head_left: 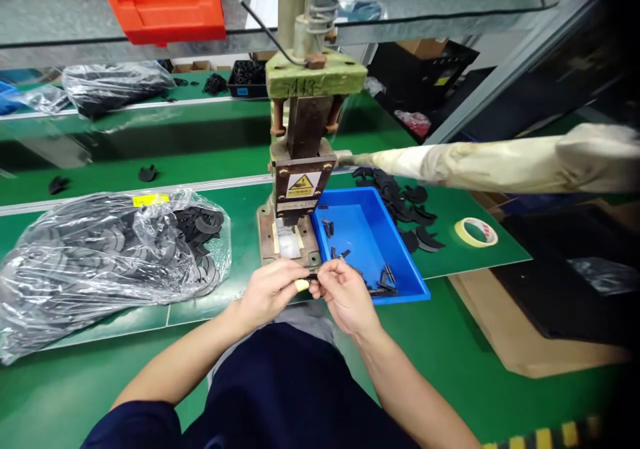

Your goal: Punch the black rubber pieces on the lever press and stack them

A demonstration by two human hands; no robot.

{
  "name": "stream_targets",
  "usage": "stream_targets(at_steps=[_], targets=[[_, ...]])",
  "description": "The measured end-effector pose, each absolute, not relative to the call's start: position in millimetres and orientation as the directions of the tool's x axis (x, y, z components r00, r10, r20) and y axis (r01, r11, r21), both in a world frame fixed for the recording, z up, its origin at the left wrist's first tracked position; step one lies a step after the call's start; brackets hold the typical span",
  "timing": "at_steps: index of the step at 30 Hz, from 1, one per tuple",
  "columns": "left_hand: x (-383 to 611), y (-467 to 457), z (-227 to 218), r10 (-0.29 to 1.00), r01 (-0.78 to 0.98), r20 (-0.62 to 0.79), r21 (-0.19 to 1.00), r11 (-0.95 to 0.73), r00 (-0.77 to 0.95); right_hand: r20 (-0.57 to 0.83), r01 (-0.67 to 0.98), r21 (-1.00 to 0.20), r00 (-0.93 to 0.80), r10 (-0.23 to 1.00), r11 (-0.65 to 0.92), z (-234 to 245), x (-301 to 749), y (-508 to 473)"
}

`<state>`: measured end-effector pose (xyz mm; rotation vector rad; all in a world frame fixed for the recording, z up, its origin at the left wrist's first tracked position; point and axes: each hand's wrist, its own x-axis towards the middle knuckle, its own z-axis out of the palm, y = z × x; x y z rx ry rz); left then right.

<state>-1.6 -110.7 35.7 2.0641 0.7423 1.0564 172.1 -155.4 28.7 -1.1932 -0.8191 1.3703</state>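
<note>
My left hand [273, 290] and my right hand [343, 293] meet just in front of the base of a small hand press [301, 169]. Both pinch a small dark part [313, 277] between their fingertips. The left thumb wears a yellow finger cot. The press's base plate [287, 242] lies just beyond my fingers. A blue tray [367, 235] with several small dark pieces stands right of the press, close to my right hand.
A clear plastic bag of black curved parts [107, 255] lies at the left. Loose black curved parts [405, 205] lie behind the tray, beside a tape roll [477, 231]. The press lever, wrapped in cloth [500, 162], reaches to the right. An orange bin [165, 2] hangs above; cardboard [520, 342] lies at the right.
</note>
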Motion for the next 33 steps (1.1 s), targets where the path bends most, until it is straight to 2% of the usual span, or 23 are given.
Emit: stream_targets(at_steps=[5,9,13,18,23,29,33], targets=[[-4,-118,26,0.810,0.203,0.409,0.827,-0.524,0.421,-0.076,-0.082,-0.994,0.125,0.989,-0.066,19,177,-168],[-7,-124,17,0.769,0.174,0.490,0.786,-0.594,0.412,0.079,0.106,-0.992,0.159,0.984,0.063,9,179,-174],[-10,-129,9,0.754,0.159,0.513,0.774,-0.613,0.411,0.146,0.194,-0.974,0.138,0.980,0.118,1,179,-178],[-12,-130,4,0.744,0.141,0.539,0.764,-0.629,0.396,0.125,0.225,-0.969,0.111,0.986,0.097,1,178,-179],[-15,-125,8,0.673,0.096,0.574,0.724,-0.683,0.466,-0.006,0.167,-0.986,0.057,0.998,-0.015,2,173,-174],[-27,-83,-2,0.805,0.398,0.470,0.703,-0.589,0.362,-0.085,0.144,-0.986,0.024,0.996,-0.088,11,183,-172],[-35,-40,-23,0.809,0.518,0.475,0.623,-0.587,0.345,-0.068,0.182,-0.981,-0.009,0.998,-0.066,25,203,-175]])
